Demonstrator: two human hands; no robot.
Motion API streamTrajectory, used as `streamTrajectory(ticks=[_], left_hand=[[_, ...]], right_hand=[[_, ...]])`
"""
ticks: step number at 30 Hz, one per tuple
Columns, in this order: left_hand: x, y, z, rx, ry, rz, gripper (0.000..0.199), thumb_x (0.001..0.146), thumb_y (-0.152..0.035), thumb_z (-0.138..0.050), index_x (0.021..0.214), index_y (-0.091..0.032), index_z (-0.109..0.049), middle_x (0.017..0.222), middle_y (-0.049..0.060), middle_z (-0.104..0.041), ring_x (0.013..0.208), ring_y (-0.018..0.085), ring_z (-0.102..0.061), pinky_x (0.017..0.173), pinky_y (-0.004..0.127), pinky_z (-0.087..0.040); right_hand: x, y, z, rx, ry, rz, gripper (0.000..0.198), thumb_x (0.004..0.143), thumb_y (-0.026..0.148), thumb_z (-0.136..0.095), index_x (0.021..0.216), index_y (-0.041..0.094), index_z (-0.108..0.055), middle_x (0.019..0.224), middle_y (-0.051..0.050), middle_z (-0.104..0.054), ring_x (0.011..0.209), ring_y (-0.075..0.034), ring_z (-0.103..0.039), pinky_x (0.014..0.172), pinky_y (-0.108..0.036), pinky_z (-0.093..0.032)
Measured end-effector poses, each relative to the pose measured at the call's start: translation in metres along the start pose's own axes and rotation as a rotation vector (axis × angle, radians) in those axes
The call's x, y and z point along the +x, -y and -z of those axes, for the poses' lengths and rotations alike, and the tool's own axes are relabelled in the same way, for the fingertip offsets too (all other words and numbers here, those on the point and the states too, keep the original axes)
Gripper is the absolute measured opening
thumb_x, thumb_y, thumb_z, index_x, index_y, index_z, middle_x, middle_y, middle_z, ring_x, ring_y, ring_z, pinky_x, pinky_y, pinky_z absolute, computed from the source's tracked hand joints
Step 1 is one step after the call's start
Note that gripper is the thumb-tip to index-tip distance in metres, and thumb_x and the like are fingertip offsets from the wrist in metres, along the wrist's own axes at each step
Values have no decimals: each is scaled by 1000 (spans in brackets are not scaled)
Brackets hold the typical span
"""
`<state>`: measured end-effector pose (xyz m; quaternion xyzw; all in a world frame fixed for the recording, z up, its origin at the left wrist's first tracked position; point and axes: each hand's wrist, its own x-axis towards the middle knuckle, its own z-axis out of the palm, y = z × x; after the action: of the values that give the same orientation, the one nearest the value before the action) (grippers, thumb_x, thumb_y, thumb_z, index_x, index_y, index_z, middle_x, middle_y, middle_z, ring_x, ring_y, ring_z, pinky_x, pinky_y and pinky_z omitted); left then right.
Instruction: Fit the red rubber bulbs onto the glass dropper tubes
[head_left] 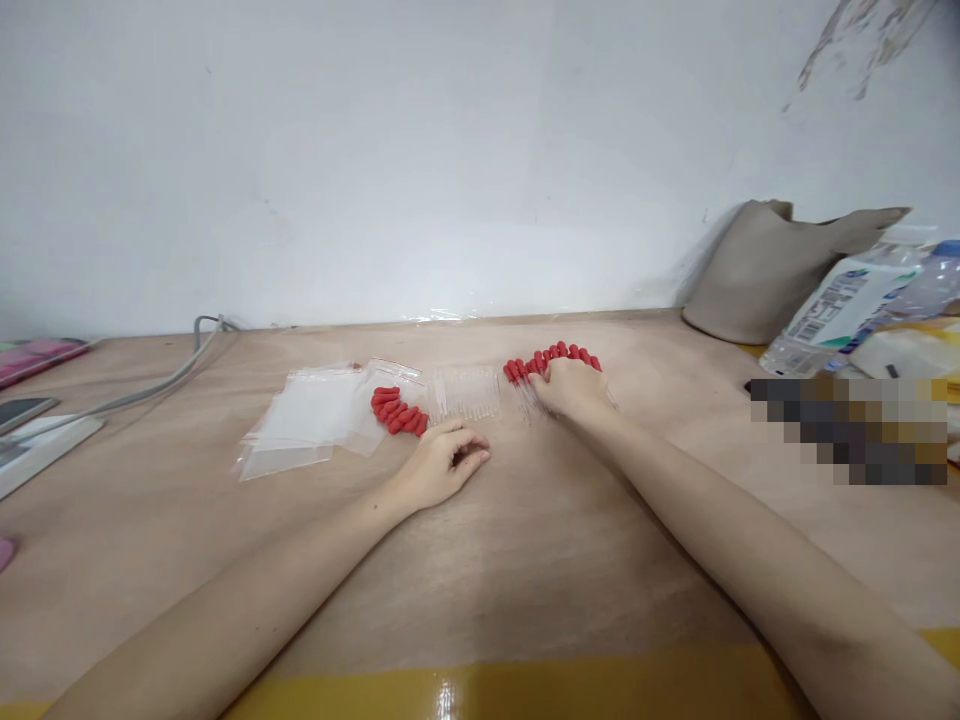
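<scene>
Several red-topped tubes (562, 349), seemingly being arranged, lie at the right hand (574, 388), whose grip I cannot tell, while the left hand (442, 464), unclenched near clear tubes (466, 394), would want a light pinch.

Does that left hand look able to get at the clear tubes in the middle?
Probably yes: the left hand is just on the near side of the clear tubes, with nothing visible between them. The right hand is off to the side, at some red bulbs.

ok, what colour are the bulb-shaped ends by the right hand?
The bulb-shaped ends are red; seen in the head view.
</scene>
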<state>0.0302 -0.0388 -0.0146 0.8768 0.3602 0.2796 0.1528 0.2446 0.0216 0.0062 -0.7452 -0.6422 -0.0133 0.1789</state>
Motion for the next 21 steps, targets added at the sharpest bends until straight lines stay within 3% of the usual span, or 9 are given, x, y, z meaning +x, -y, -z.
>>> streamTrajectory(ticks=[4,9,16,21], left_hand=[[0,0,0,2,1,-11,14,82,-22,-51,86,-17,-63,82,4,-58,68,13,-54,64,26,-46],[-1,1,1,-8,0,-21,13,82,-21,-51,86,-16,-62,83,4,-58,68,12,-54,64,26,-46],[-3,1,-3,16,-13,-48,13,82,-22,-49,86,-17,-61,84,4,-58,69,12,-54,64,25,-45],[-3,3,15,325,-202,-56,15,82,-25,-48,78,-17,-59,74,5,-55,73,18,-51,69,32,-42]], right_hand=[[-5,23,-2,44,44,71,34,79,45,-45,82,19,-66,82,-10,-66,79,-24,-61,65,-33,-43],[-2,53,-8,-13,160,76,28,75,31,-53,93,13,-65,91,-17,-65,86,-26,-61,68,-33,-43],[5,64,-10,-22,233,63,25,71,24,-59,92,11,-65,91,-20,-64,89,-27,-61,70,-34,-43],[-9,55,-3,8,154,98,27,82,25,-42,97,11,-60,92,-18,-63,86,-27,-61,66,-33,-41]])
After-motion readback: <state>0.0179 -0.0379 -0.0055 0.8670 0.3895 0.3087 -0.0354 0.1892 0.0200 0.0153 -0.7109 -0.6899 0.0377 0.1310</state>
